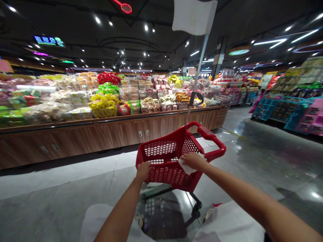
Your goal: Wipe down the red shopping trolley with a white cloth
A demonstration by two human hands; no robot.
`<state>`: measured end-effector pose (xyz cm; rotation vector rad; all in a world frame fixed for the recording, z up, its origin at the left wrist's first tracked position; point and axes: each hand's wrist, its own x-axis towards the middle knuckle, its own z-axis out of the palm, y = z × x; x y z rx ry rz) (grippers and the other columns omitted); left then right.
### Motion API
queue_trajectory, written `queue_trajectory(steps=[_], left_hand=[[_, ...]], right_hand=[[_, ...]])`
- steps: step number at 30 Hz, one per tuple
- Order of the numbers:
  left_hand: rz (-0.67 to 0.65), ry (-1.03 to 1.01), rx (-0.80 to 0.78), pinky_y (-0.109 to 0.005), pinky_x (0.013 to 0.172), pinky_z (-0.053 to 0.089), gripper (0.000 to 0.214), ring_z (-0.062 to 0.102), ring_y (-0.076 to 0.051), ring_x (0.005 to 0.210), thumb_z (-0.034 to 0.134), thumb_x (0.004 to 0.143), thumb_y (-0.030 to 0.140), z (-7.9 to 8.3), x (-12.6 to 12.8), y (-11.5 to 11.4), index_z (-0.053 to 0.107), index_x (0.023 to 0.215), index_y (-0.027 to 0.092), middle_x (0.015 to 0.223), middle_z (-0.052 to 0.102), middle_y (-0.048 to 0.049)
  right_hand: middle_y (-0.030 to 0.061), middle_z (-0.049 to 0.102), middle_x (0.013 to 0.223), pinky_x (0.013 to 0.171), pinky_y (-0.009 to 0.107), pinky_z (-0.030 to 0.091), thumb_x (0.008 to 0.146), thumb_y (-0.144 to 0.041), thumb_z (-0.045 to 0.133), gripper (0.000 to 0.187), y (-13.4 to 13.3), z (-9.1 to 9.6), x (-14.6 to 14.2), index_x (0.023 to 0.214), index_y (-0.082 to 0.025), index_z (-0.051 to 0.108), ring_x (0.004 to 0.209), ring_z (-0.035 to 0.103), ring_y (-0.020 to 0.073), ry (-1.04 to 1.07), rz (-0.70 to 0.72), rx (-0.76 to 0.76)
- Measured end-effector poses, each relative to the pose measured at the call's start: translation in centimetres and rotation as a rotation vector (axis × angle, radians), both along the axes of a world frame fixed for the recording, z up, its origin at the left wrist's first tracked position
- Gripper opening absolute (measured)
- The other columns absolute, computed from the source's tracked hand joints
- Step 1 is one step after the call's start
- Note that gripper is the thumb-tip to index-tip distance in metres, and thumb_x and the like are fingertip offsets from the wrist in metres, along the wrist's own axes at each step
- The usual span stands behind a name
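White tissue [186,167] clenched under right hand [193,160] fingers, against red shopping cart [165,174] rim; left hand [143,170] grasping near rim.

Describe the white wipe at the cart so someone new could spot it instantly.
In front of the wood-panelled snack counter stands a red plastic shopping cart. On its near rim, a white wipe pokes out under the right hand. The left hand, also on the rim, holds no wipe.

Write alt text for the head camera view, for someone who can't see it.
The right hand holds a white cloth against the rim of a red plastic shopping cart, and the left hand rests on the rim. Ahead, a wood-fronted supermarket counter is piled with bagged snacks.
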<state>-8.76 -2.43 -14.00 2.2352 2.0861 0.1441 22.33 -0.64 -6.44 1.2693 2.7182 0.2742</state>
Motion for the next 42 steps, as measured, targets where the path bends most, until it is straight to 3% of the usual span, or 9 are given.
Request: queue_trajectory(steps=[3,6,16,19,25,28,31,37,42], left_hand=[[0.006,0.002,0.001,-0.039,0.087,0.04,0.026,0.06,-0.025,0.108,0.041,0.095,0.031,0.1,0.2,0.3,0.063,0.106,0.022,0.111,0.068,-0.0081],[0.012,-0.001,0.007,-0.04,0.087,0.04,0.025,0.059,-0.026,0.109,0.042,0.094,0.029,-0.1,1.1,0.4,0.063,0.107,0.022,0.113,0.067,-0.0084],[0.027,-0.052,0.071,-0.039,0.089,0.037,0.03,0.056,-0.027,0.111,0.041,0.095,0.037,-1.8,3.5,-0.7,0.062,0.11,0.021,0.116,0.066,-0.0088],[-0.003,-0.068,0.019,-0.038,0.089,0.038,0.029,0.056,-0.025,0.112,0.041,0.095,0.036,-1.1,2.9,-0.6,0.061,0.109,0.022,0.118,0.066,-0.0076],[-0.015,-0.073,-0.011,-0.039,0.092,0.037,0.029,0.056,-0.024,0.112,0.039,0.095,0.032,-0.3,2.3,0.3,0.061,0.111,0.022,0.119,0.065,-0.0074],[-0.007,-0.065,-0.013,-0.04,0.091,0.038,0.03,0.055,-0.025,0.112,0.038,0.095,0.034,-0.6,2.7,0.6,0.06,0.111,0.022,0.12,0.064,-0.0081],[0.019,-0.052,0.004,-0.041,0.092,0.037,0.031,0.054,-0.026,0.114,0.036,0.096,0.035,-1.0,3.7,0.4,0.058,0.114,0.021,0.123,0.063,-0.009],[0.008,-0.061,-0.006,-0.042,0.092,0.037,0.034,0.052,-0.027,0.116,0.036,0.096,0.028,-0.9,5.1,-0.8,0.053,0.124,0.022,0.125,0.061,-0.0103],[-0.04,-0.085,-0.02,-0.04,0.094,0.038,0.032,0.053,-0.025,0.117,0.039,0.093,0.023,-0.5,4.3,-1.2,0.055,0.12,0.022,0.126,0.061,-0.0088]], right_hand=[[0.0113,0.067,0.107,0.075,0.034,0.05,0.095,-0.036,0.049,0.029,-0.2,2.3,5.8,0.118,-0.021,0.06,0.095,0.066,0.0244,-0.035,-0.019,0.053],[0.0116,0.066,0.106,0.079,0.035,0.049,0.095,-0.034,0.05,0.027,-0.3,2.3,6.7,0.116,-0.02,0.06,0.096,0.065,0.0246,-0.055,-0.009,0.068],[0.0113,0.066,0.106,0.075,0.033,0.049,0.096,-0.024,0.044,0.024,-0.4,-3.7,-7.8,0.116,-0.018,0.057,0.092,0.066,0.0227,0.065,0.082,0.035],[0.0106,0.066,0.106,0.075,0.032,0.048,0.096,-0.026,0.046,0.026,0.0,-2.5,-4.9,0.119,-0.021,0.057,0.094,0.065,0.0229,0.045,0.063,0.004],[0.0094,0.065,0.11,0.078,0.034,0.045,0.094,-0.036,0.05,0.034,0.9,2.1,8.2,0.127,-0.027,0.054,0.098,0.063,0.0249,-0.016,-0.003,0.101],[0.0104,0.064,0.114,0.08,0.036,0.044,0.094,-0.038,0.051,0.039,0.9,2.4,10.1,0.131,-0.029,0.051,0.1,0.061,0.0261,-0.003,-0.044,0.166],[0.0114,0.065,0.109,0.081,0.037,0.045,0.095,-0.034,0.049,0.033,0.9,0.4,6.1,0.125,-0.023,0.056,0.099,0.062,0.0262,-0.012,-0.048,0.136],[0.011,0.054,0.136,0.08,0.035,0.049,0.097,-0.027,0.042,0.035,0.5,-5.2,-8.5,0.131,-0.023,0.047,0.099,0.064,0.0217,0.141,0.129,0.067],[0.0109,0.063,0.119,0.079,0.035,0.05,0.097,-0.027,0.043,0.029,0.7,-5.4,-8.5,0.123,-0.02,0.055,0.097,0.064,0.0223,0.121,0.146,0.039]])
